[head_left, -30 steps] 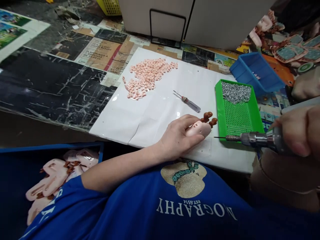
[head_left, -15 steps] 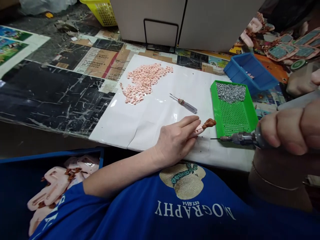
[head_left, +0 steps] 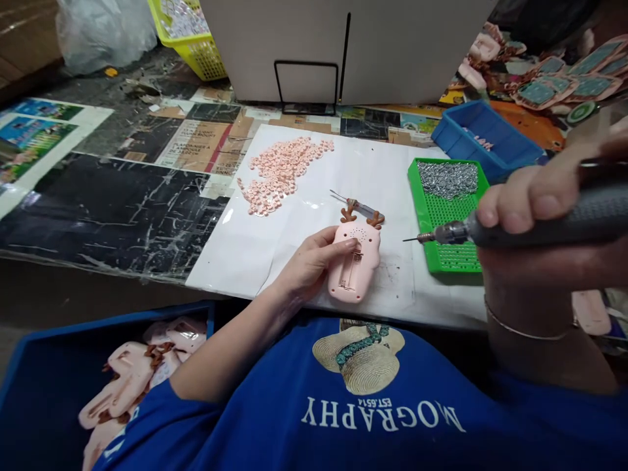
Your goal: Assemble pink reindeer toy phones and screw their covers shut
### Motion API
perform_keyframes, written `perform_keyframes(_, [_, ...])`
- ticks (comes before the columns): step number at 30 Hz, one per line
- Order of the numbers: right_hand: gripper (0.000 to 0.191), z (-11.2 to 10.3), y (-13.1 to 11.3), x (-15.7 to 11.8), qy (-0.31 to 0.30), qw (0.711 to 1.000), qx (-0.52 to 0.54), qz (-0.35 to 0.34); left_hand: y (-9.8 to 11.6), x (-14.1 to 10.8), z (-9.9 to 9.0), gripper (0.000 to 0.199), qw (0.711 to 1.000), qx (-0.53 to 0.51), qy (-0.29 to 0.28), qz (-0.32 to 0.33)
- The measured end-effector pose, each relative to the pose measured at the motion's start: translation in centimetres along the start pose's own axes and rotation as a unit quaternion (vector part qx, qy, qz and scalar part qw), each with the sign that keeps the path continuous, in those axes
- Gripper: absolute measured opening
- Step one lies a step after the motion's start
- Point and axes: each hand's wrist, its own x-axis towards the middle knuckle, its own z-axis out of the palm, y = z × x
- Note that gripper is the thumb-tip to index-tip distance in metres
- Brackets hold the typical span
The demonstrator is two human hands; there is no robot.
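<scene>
My left hand (head_left: 314, 261) grips a pink plastic toy casing (head_left: 360, 278) with brown antlers, its back turned up. An open battery compartment and several screw holes show on that back, and my thumb lies across it above the compartment. In my right hand (head_left: 534, 203) is a dark electric screwdriver (head_left: 549, 226), held level with its thin bit pointing left, apart from the casing. Just behind the casing a small hand screwdriver (head_left: 366, 208) with a clear handle lies on the white sheet (head_left: 314, 216). Below the power tool's bit stands a green tray (head_left: 451, 252) with silver screws (head_left: 449, 180).
Small pink rings (head_left: 282, 170) lie heaped on the sheet. A blue bin (head_left: 485, 140) stands behind the green tray. More pink casings (head_left: 127, 373) fill a blue crate (head_left: 29, 373) at lower left. Grey panels (head_left: 275, 39) and a yellow basket (head_left: 206, 59) stand at the back.
My left hand has turned the pink casing from edge-on to back side up. The electric screwdriver has moved up and slightly left. The whole view has shifted a little.
</scene>
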Motion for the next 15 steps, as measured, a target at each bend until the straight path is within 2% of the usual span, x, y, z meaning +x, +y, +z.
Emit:
perform_keyframes(3, [0.036,1.2,2.7,0.1,0.002,0.999,0.025,-0.039,1.0,-0.4,-0.9,0.032,0.999,-0.002,0.03,0.03])
perform_keyframes(6, [0.035,2.0,5.0,0.0,-0.008,0.998,0.04,-0.049,2.3,-1.1,-2.2,0.03,0.992,-0.022,0.078,0.094])
perform_keyframes(9, [0.034,2.9,6.4,-0.2,-0.005,0.998,0.052,-0.046,3.1,-1.9,-3.4,0.021,0.981,-0.06,0.124,0.134])
perform_keyframes(12, [0.036,3.8,7.5,-0.4,0.003,0.998,0.05,-0.033,3.0,-2.7,-4.1,0.012,0.968,-0.11,0.17,0.145])
perform_keyframes(15, [0.037,4.4,9.0,-0.6,0.014,0.999,0.033,-0.032,2.5,-3.3,-4.4,0.011,0.961,-0.151,0.192,0.128])
